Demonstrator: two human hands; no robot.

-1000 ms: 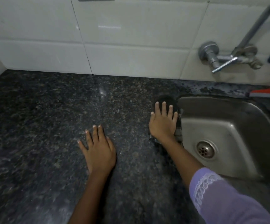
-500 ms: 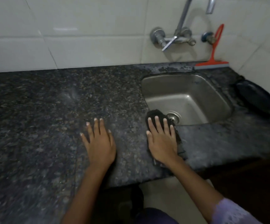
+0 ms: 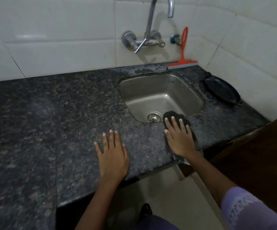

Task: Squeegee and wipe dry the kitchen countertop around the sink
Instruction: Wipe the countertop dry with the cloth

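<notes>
— Countertop (image 3: 54, 117) first, at nine o'clock of the view: why is that dark speckled stone left alone?

— It looks like the stretch not being worked; nothing rests there. Next comes the left hand (image 3: 112, 155), at about six o'clock, flat on the stone close to the front edge. Its fingers (image 3: 113, 138) lie straight and a little spread, holding nothing. That reads as a brace, taking the person's weight while the other arm works.

— And toward the sink?

— The sink (image 3: 192, 90) sits at about one o'clock, its drain (image 3: 154, 117) near the front wall. On the narrow strip of stone at the basin's front right corner lies the black cloth (image 3: 176, 116), its far end lapping over the rim. The right hand (image 3: 180, 140) presses it down with straight, slightly parted fingers (image 3: 173, 126), palm flat. A flat palm spreads pressure across the cloth, which suits drying a thin strip.

— Where is the squeegee?

— The red squeegee (image 3: 183, 62) stands at one o'clock behind the sink, blade on the stone, handle leaning against the tiled wall (image 3: 68, 39) just beside the tap (image 3: 144, 42). Parked there, it suggests the wiping stage is in hand. At two o'clock a dark pan (image 3: 221, 92) leans against the side wall, well apart from the cloth.
</notes>
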